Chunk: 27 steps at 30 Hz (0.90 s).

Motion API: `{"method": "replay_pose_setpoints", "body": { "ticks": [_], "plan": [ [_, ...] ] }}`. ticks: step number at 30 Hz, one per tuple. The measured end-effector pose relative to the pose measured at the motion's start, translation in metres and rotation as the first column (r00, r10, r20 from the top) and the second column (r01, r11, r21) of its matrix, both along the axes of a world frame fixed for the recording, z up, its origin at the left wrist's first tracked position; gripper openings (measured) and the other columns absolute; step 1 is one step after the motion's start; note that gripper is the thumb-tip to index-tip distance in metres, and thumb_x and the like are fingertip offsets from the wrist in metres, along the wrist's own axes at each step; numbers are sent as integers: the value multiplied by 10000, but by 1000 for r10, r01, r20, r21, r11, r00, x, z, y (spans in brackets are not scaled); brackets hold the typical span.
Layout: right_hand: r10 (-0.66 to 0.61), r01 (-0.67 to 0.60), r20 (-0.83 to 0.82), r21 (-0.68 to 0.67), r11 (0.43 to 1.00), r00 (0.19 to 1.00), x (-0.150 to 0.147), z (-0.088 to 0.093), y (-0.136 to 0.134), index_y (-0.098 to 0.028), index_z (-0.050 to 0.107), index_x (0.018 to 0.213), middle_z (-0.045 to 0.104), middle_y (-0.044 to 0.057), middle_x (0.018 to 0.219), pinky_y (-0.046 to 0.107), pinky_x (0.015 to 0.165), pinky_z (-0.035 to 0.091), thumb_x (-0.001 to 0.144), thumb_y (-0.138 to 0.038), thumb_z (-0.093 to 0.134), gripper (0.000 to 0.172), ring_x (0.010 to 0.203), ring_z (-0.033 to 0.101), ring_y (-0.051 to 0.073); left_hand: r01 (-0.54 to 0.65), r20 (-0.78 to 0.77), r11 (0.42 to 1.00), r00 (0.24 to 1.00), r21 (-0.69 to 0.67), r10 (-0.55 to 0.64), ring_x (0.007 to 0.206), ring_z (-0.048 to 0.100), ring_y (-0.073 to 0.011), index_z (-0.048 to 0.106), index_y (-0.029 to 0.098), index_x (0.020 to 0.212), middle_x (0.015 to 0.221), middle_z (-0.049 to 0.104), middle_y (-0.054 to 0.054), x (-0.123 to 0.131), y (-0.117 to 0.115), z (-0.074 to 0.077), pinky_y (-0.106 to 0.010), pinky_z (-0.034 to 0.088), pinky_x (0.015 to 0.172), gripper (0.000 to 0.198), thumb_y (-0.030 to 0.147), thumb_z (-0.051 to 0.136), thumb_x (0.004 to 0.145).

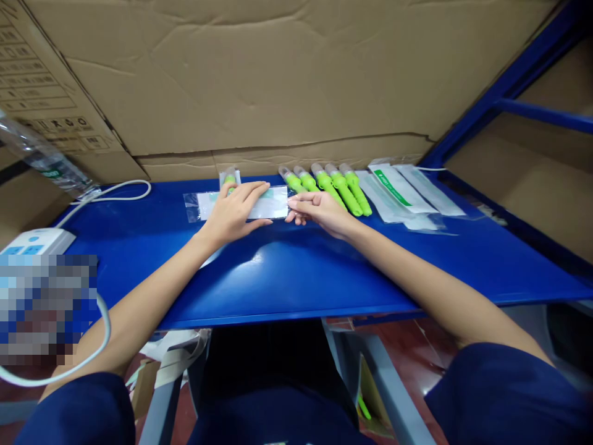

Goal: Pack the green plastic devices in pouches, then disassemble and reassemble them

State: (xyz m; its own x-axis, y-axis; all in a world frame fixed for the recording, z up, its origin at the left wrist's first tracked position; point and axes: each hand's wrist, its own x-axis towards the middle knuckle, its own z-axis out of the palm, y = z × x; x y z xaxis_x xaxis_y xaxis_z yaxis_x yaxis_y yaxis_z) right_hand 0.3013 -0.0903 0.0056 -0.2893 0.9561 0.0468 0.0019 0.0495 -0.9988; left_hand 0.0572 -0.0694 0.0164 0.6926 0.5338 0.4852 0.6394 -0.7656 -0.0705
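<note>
A clear flat plastic pouch (278, 203) with a white card inside lies on the blue table (287, 272) near the back. My left hand (234, 211) lies flat on top of the pouch, fingers stretched out. My right hand (317, 211) pinches the pouch's right end with curled fingers. Just right of it lie several lime-green capped tubes (331, 184) side by side. One more green tube in a small wrapper (229, 178) sits behind my left hand.
Long sealed white packets (401, 191) lie right of the tubes. A white power strip (34, 241) with cable (115, 191) sits at left. Cardboard boxes (278, 80) wall the back; a blue rack frame (504, 93) rises right. A clear plastic bag (41, 157) hangs at far left.
</note>
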Motion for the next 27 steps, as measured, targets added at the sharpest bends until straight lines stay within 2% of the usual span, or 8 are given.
{"method": "replay_pose_setpoints", "body": {
  "ticks": [7,14,17,22,27],
  "plan": [
    [47,-47,-5,-84,995,999,0,3,-1,-157,668,893,750,39,765,223,577,505,694,-443,856,396,653,692,127,13,-26,1000,1000,-20,-14,1304,578,-357,500,148,1466,1448,597,-203,-3,4,1,-499,334,1109,689,564,620,930],
    [8,-10,109,17,1000,994,2,-4,5,-169,667,800,723,31,665,230,554,503,626,-400,898,371,597,654,122,75,-17,997,997,-16,-76,1236,633,-323,547,139,1400,1347,672,-176,-2,4,0,-469,370,1052,616,580,541,970],
    [6,-12,132,47,999,991,2,-7,6,-179,655,775,720,36,662,243,546,502,658,-461,884,381,572,624,115,87,1,996,996,-13,-87,1211,653,-311,571,124,1333,1305,698,-168,-1,2,1,-468,382,1039,504,494,502,996],
    [-1,-1,84,33,999,996,2,-7,4,-196,641,758,711,50,689,275,586,548,691,-506,876,394,613,636,134,73,42,997,997,-6,-72,1252,643,-284,605,136,1191,1381,664,-162,0,0,1,-468,399,1038,288,240,466,962],
    [72,-70,50,-36,997,996,-1,-7,2,-204,642,776,741,103,796,336,638,599,750,-530,819,373,698,696,194,35,54,999,998,-23,-34,1230,651,-279,644,168,982,1376,673,-145,-2,5,-2,-488,417,1040,177,251,488,975]
  ]
}}
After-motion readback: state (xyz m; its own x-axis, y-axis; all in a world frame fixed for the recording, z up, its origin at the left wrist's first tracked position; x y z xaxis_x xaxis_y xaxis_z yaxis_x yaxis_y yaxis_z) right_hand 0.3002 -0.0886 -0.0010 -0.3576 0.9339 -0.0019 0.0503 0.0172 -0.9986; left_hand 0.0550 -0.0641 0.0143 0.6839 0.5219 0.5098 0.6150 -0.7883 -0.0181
